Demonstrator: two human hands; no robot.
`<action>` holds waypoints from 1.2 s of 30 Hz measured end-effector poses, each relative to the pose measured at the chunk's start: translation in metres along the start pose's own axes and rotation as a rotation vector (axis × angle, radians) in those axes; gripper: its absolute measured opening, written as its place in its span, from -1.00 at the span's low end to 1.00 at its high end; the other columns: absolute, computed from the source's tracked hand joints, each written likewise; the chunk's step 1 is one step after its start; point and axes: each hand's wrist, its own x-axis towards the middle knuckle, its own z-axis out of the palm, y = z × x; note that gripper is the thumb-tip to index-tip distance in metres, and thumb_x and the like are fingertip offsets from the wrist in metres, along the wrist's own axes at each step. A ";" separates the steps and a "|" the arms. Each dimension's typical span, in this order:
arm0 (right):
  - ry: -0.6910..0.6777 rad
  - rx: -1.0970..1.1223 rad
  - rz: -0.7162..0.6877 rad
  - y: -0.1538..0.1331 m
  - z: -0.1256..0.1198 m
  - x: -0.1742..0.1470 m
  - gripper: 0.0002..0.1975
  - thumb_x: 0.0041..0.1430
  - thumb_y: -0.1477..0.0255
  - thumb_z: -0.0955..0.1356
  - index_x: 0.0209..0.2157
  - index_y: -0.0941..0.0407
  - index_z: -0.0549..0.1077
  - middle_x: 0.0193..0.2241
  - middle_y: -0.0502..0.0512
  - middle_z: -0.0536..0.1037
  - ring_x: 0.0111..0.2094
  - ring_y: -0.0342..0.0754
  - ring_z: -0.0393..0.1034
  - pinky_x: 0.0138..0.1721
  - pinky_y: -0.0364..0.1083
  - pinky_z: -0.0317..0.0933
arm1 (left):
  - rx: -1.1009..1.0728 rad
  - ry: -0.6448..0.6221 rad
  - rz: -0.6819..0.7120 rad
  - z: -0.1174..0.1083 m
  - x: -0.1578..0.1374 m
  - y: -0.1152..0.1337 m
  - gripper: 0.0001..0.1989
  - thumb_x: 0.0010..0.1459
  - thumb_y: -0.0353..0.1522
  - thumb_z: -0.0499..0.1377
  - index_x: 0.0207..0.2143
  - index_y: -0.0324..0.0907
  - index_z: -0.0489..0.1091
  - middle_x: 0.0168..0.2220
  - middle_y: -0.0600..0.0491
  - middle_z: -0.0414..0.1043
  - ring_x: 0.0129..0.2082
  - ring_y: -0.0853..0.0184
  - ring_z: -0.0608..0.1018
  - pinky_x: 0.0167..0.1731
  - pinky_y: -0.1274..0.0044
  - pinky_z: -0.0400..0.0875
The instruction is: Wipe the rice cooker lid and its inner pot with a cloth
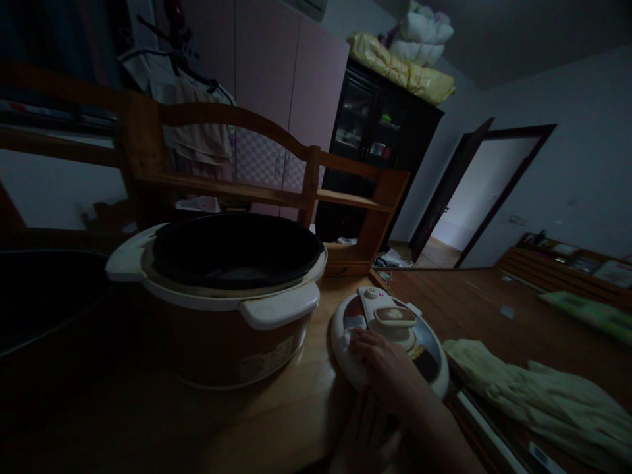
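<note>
A round pressure cooker lid (pixel 340 336), white-rimmed with a raised handle (pixel 395 316), lies on the wooden table. My right hand (pixel 380 355) is closed and presses a small white wipe (pixel 351 334) onto its left side; whether that is cloth or tissue I cannot make out. In shadow below, my left hand (pixel 363 431) stretches its fingers toward the lid's near edge; dimness hides whether they touch it. To the left stands the cooker body (pixel 237 342), uncovered, with white side handles and a dark inner pot (pixel 237 247) in it.
A dark, wide vessel (pixel 44 309) sits at the far left. Along the back of the table (pixel 276 421) rises a wooden shelf frame (pixel 237 118). Light green fabric (pixel 538 388) lies right of the lid, beyond the table edge. Farther off are a dark cabinet (pixel 419 138) and an open door (pixel 449 191).
</note>
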 end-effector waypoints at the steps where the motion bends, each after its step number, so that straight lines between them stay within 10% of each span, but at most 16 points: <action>1: -0.007 -0.008 0.007 -0.001 -0.001 -0.001 -0.56 -0.01 0.71 0.16 -0.21 0.16 0.53 -0.05 0.21 0.51 0.09 -0.01 0.32 0.07 -0.09 0.20 | 0.001 -0.005 0.003 -0.001 0.000 -0.001 -0.63 0.00 -0.21 0.30 -0.09 0.04 0.46 -0.12 0.06 0.52 -0.03 0.20 0.49 0.12 0.33 0.20; 10: 0.073 -0.057 -0.024 0.012 0.012 0.014 -0.34 -0.04 0.75 0.14 0.12 0.18 0.36 0.12 0.19 0.40 0.20 0.00 0.18 0.15 -0.04 0.13 | -0.022 -0.076 -0.008 0.001 -0.006 0.003 -0.58 -0.01 -0.17 0.30 -0.05 0.06 0.44 -0.06 0.03 0.51 0.00 0.16 0.49 0.12 0.31 0.21; 20: 0.104 0.025 -0.020 0.009 0.003 0.008 -0.53 -0.02 0.75 0.14 -0.16 0.13 0.47 -0.09 0.13 0.52 0.01 -0.07 0.36 0.02 -0.12 0.21 | 0.036 -0.085 0.054 -0.002 -0.001 -0.001 -0.53 0.04 -0.18 0.27 0.04 0.03 0.39 -0.06 -0.01 0.50 0.03 0.13 0.47 0.14 0.27 0.16; 36: 0.289 0.079 -0.017 0.018 0.009 0.003 -0.34 0.07 0.76 0.11 0.19 0.08 0.26 0.20 0.12 0.30 0.24 -0.07 0.12 0.20 0.02 0.09 | 0.000 -0.063 0.020 -0.006 0.009 -0.002 -0.64 0.02 -0.16 0.28 -0.13 -0.07 0.45 -0.05 0.00 0.51 0.00 0.19 0.50 0.11 0.34 0.24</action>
